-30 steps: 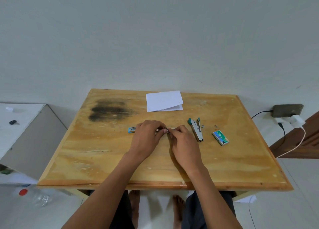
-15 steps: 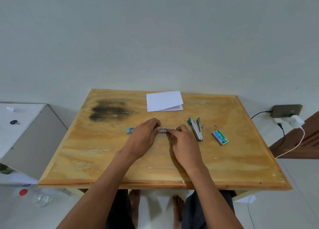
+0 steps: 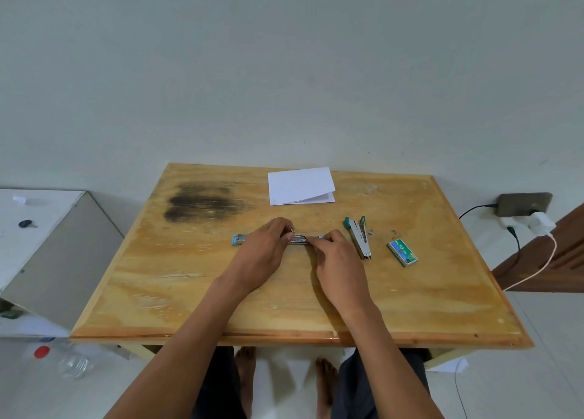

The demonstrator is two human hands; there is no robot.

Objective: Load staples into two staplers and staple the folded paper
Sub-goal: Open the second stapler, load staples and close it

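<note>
A blue and silver stapler (image 3: pixel 300 239) lies sideways at the middle of the wooden table (image 3: pixel 426 308), opened out long, its blue end (image 3: pixel 237 239) sticking out to the left. My left hand (image 3: pixel 265 254) pinches its metal part from the left. My right hand (image 3: pixel 338 264) pinches its right end with curled fingers. A second stapler (image 3: pixel 360 237), green and silver, lies open just to the right. Beyond it sits a green staple box (image 3: pixel 402 252). The folded white paper (image 3: pixel 301 185) lies at the table's far edge.
Small loose staple bits (image 3: pixel 393 231) lie between the green stapler and the box. A dark burn stain (image 3: pixel 202 201) marks the table's far left. A white cabinet (image 3: pixel 38 229) stands at left, a phone on a charger (image 3: pixel 524 203) at right, a plastic bottle (image 3: pixel 71 360) on the floor.
My hands have drawn slightly apart along the blue stapler, so more of its silver metal shows between them. The blue end has shifted a little further left.
</note>
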